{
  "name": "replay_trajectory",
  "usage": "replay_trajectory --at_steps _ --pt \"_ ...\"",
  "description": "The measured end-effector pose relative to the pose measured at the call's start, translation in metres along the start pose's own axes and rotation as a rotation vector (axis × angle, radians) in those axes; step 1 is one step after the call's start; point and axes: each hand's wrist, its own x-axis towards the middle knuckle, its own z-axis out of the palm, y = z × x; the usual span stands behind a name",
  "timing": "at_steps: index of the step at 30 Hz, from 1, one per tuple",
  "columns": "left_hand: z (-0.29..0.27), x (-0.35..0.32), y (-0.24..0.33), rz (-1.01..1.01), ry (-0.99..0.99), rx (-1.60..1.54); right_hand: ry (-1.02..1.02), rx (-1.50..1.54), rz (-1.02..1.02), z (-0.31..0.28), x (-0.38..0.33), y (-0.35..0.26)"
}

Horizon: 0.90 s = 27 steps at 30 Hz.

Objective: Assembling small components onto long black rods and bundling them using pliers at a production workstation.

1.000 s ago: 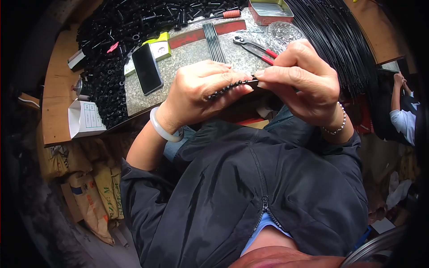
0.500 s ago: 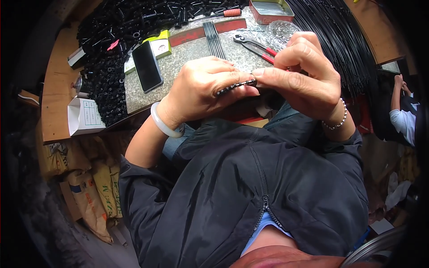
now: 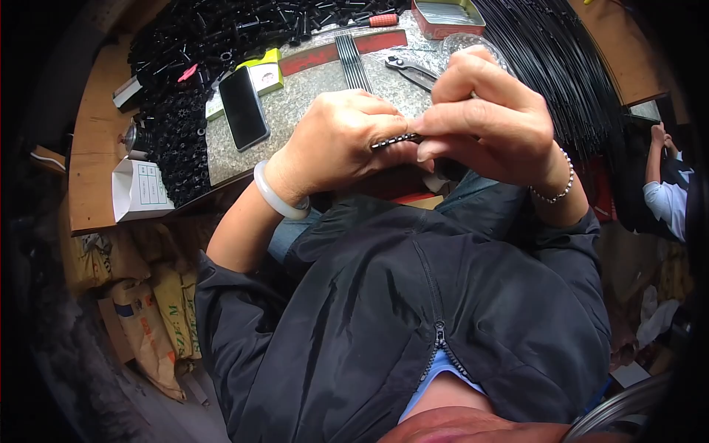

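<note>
My left hand is closed, pinching a small black part with a ridged, notched edge between thumb and forefinger. At the right end of this part, the thumb and fingertips of my right hand come together, closed; what lies between them is too small to make out. Both hands are raised above the near edge of the work table. Beyond the right hand lie pliers, their handles now mostly hidden behind it. Several thin metal rods lie side by side past the left hand.
A phone lies left of my hands beside a yellow-green box. Heaps of black parts cover the table's left and back. Long black rods are stacked right. A red tin stands behind. Another person is far right.
My right hand has shifted slightly left and nearer, its fingers curling in more and covering the pliers' red handles. The black part has moved a little right and lies more level.
</note>
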Motion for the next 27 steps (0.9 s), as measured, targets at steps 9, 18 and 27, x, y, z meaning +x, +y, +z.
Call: replay_trajectory --at_steps 9,18,27 --pt "-0.001 0.001 -0.003 -0.029 -0.155 0.005 0.298 0.263 0.065 0.013 -0.003 0.010" --pt "0.029 -0.038 -0.131 -0.001 -0.703 0.511 0.169 0.710 0.720 0.123 -0.068 0.002" --pt "0.091 -0.044 -0.057 -0.327 -0.264 0.287 1.201 0.640 0.517 0.067 -0.101 -0.021"
